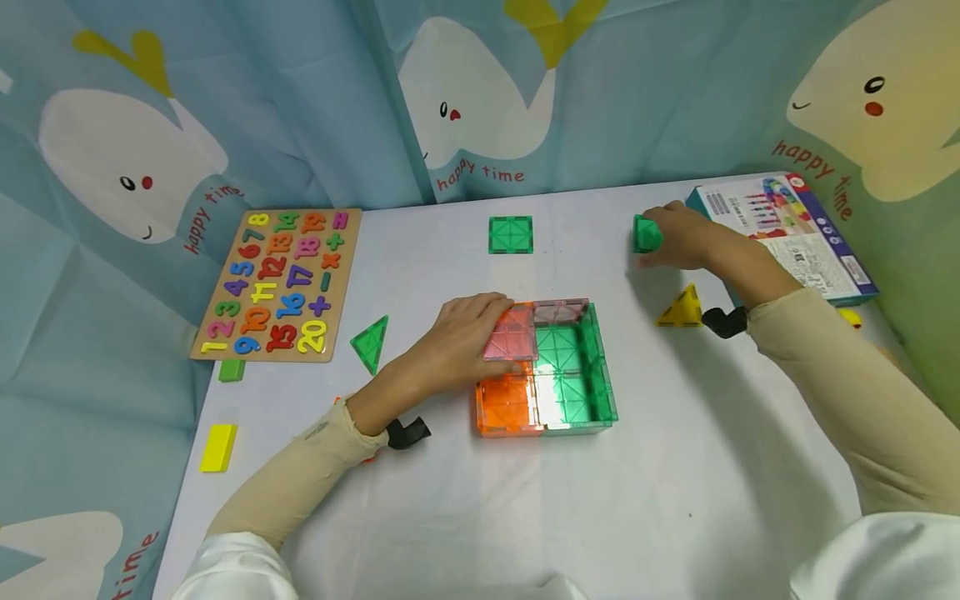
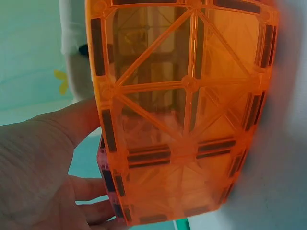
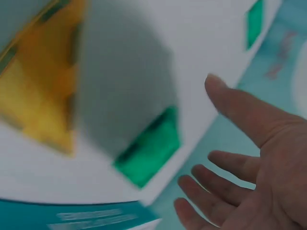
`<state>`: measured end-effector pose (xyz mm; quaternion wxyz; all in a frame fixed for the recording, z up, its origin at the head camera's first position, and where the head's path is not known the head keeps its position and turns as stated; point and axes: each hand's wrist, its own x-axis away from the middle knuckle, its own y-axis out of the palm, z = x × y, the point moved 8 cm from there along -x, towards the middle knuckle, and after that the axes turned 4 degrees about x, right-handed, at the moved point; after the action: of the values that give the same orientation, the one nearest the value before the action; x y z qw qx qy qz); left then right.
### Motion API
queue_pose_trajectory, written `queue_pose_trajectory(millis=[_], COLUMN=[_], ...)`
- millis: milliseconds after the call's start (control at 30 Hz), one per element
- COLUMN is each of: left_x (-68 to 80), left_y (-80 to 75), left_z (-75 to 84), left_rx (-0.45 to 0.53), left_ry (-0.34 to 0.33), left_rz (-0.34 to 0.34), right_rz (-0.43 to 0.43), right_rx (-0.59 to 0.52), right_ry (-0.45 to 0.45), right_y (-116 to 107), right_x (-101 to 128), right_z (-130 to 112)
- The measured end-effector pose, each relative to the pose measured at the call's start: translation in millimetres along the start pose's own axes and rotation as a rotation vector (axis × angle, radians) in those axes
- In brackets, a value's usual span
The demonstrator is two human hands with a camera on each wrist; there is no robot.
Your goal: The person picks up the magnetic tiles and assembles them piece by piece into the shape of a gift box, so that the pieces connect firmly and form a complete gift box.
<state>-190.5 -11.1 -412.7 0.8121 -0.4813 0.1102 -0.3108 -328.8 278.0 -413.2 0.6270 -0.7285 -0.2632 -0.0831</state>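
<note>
A low box of magnetic tiles (image 1: 600,367) stands mid-table, with green walls and an orange front tile (image 1: 506,404). My left hand (image 1: 468,337) holds a pink square tile (image 1: 517,337) lying on top of the box, fingers on its far edge and thumb on its near edge. In the left wrist view the orange wall tile (image 2: 187,110) fills the frame, and the pink tile (image 2: 106,178) shows beside my fingers (image 2: 91,189). My right hand (image 1: 678,237) reaches a green square tile (image 1: 647,233) at the far right. In the right wrist view its fingers (image 3: 230,108) are straight and spread, apart from the green tile (image 3: 151,151).
A second pink tile (image 1: 558,311) lies on the box's far side. Loose on the table: a green square (image 1: 511,234), a green triangle (image 1: 371,343), a yellow triangle (image 1: 681,310), and yellow (image 1: 218,447) and green (image 1: 232,369) blocks. A number puzzle board (image 1: 277,283) sits left, a printed box (image 1: 795,233) far right.
</note>
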Motion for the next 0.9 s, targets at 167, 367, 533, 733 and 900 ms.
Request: queue_pose_trajectory(millis=[167,367,533,733,900], left_x=[-3.3,-4.4,-5.2,-3.5,-2.4], left_y=[1.7,1.0,2.0,1.6,0.9], left_z=[3.8,4.4,5.9,4.9,3.9], left_rx=[-0.022,-0.029,-0.016,-0.043,-0.036], left_ry=[0.003,-0.002,0.010,0.002,0.000], left_rz=[-0.005,0.003,-0.003,-0.003,0.002], right_rz=[-0.027,-0.036,-0.032,-0.029,-0.002], right_rx=[0.007,-0.001,0.012,-0.004,-0.019], right_ry=[0.077,0.066,0.058,0.061,0.044], right_y=[10,15,16,17,20], right_x=[-20,-37,-40,-35,-25], right_z=[29,39,46,49,40])
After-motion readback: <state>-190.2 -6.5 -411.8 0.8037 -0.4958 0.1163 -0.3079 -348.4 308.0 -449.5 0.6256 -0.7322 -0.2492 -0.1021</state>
